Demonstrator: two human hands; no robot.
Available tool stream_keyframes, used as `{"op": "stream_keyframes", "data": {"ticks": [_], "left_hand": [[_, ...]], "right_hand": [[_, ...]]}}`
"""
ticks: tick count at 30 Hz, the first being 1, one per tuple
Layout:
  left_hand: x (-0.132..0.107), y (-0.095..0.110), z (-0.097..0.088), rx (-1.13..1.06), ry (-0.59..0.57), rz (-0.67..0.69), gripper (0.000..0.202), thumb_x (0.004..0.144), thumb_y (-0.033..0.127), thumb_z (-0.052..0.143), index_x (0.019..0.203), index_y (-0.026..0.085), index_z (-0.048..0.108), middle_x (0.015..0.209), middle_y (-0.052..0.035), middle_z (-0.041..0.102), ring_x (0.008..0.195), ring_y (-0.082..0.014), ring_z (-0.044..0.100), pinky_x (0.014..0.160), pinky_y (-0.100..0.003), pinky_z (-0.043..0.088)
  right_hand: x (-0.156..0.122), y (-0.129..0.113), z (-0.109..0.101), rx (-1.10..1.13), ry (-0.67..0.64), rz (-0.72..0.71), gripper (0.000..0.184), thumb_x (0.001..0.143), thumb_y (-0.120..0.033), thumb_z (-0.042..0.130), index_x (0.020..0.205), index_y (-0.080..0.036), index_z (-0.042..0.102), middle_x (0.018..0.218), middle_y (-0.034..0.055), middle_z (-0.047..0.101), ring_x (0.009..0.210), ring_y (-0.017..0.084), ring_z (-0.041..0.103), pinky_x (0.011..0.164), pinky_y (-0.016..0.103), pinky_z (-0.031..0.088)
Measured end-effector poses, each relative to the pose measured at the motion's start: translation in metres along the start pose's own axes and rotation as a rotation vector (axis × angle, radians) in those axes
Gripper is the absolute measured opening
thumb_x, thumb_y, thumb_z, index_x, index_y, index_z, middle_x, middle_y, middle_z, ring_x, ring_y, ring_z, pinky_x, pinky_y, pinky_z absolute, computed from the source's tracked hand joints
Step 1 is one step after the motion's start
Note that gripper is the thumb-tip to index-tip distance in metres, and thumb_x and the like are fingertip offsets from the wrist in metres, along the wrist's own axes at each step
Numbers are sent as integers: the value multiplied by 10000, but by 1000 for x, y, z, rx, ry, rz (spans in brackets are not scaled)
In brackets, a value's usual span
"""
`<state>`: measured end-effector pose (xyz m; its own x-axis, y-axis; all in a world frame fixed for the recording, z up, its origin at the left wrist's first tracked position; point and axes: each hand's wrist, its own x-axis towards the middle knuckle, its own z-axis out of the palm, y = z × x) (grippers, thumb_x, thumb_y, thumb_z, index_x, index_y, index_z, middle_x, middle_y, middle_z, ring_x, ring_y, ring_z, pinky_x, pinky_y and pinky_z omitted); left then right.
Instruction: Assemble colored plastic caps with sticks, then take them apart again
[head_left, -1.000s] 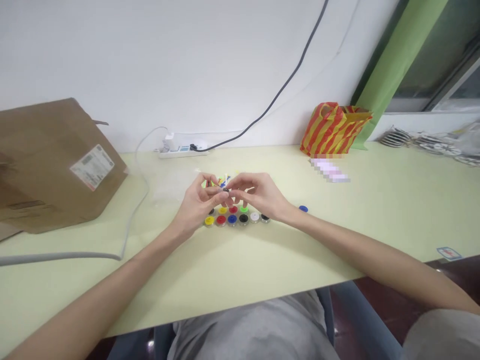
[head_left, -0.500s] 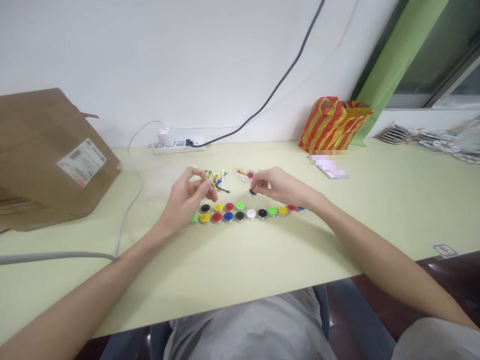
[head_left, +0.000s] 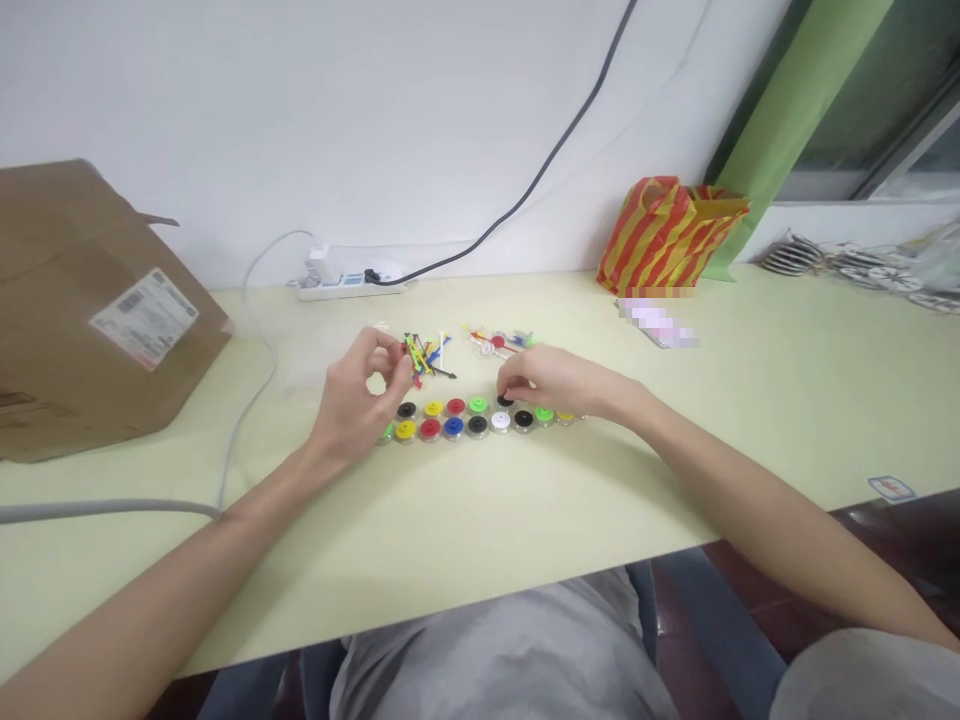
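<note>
Currently: black round plastic disc (head_left: 505, 400) pinched in the right hand (head_left: 551, 378)

From my remote seat I see the thumb and fingers clamped together on the disc, at the right end of the back row of coloured round plastic discs (head_left: 456, 407), just beside a bright green disc (head_left: 478, 405). I cannot tell whether it touches the pale yellow-green table (head_left: 480, 540). Nearer the table's front edge I have a longer front row of coloured round discs (head_left: 453, 427). The left hand (head_left: 364, 385) is curled beside a heap of thin multicoloured plastic sticks (head_left: 429, 357); a small red thing (head_left: 398, 351) shows at its fingertips, but I cannot tell whether they grip it. Beyond the right hand lie small red, white and clear pieces (head_left: 497, 343). Along the table's back edge I make out a white power strip (head_left: 351, 290) and a red-and-yellow striped bag (head_left: 667, 240).
</note>
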<state>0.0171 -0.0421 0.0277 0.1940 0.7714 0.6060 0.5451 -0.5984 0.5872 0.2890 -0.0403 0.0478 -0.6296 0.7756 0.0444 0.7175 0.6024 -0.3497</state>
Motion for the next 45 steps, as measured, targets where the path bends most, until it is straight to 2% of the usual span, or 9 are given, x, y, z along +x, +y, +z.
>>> {"op": "stream_keyframes", "data": {"ticks": [10,15,18,21,25,28,30,37,45], "left_hand": [[0,-2,2,18,-34,25,142,879,263,634,875,249,492,645,48,630,600,-152,613,660,-267,479],[1,-3,1,27,-27,35,146,884,268,626,868,250,482,620,58,626,575,-148,595,672,-271,489],[0,-5,1,34,-33,42,132,887,248,620,882,250,488,646,52,646,594,-150,607,674,-272,490],[-1,-5,-1,50,-53,70,103,899,232,610,898,243,508,662,46,634,623,-152,618,681,-271,488],[-1,0,-3,51,-260,306,52,918,187,588,882,223,577,790,-3,643,744,-167,623,740,-298,485],[-4,9,0,106,-511,515,138,940,169,561,986,225,678,1055,-74,678,989,-221,637,906,-375,487],[-7,15,4,149,-594,577,246,951,170,550,1121,248,710,1244,-105,643,1147,-263,608,1005,-436,463],[-14,21,14,199,-651,670,413,948,169,556,1316,311,678,1524,-103,519,1357,-323,506,1114,-532,406],[-10,18,12,265,-689,651,456,966,190,542,1384,347,638,1621,-72,428,1414,-325,461,1151,-557,385]], "right_hand": [[-3,-5,-1,51,20,-13,192,907,-86,619,953,-179,781,923,61,775,755,161,646,675,275,405],[-3,-2,-3,14,247,118,249,974,-142,527,1069,-187,752,997,69,764,816,178,634,696,288,393],[1,17,1,-58,426,238,317,1002,-126,439,1096,-183,736,1069,86,747,885,203,631,740,311,400],[6,42,7,-128,466,293,317,1015,-147,452,1182,-168,720,1144,123,712,988,236,624,804,334,417],[14,63,16,-151,403,186,301,1030,-244,532,1255,-164,715,1175,149,683,1107,262,577,904,353,419],[24,67,23,-202,391,157,262,1033,-293,553,1112,-167,769,1120,143,672,1070,261,544,908,366,409],[31,67,28,-253,403,184,247,1020,-305,582,992,-161,781,1096,142,657,1071,271,517,903,377,402],[39,66,34,-269,416,167,273,1030,-290,553,895,-146,741,1121,142,638,1071,272,501,913,391,400],[37,67,36,-207,395,168,189,994,-222,576,920,-152,735,1149,141,645,1100,278,500,936,404,403]]}}
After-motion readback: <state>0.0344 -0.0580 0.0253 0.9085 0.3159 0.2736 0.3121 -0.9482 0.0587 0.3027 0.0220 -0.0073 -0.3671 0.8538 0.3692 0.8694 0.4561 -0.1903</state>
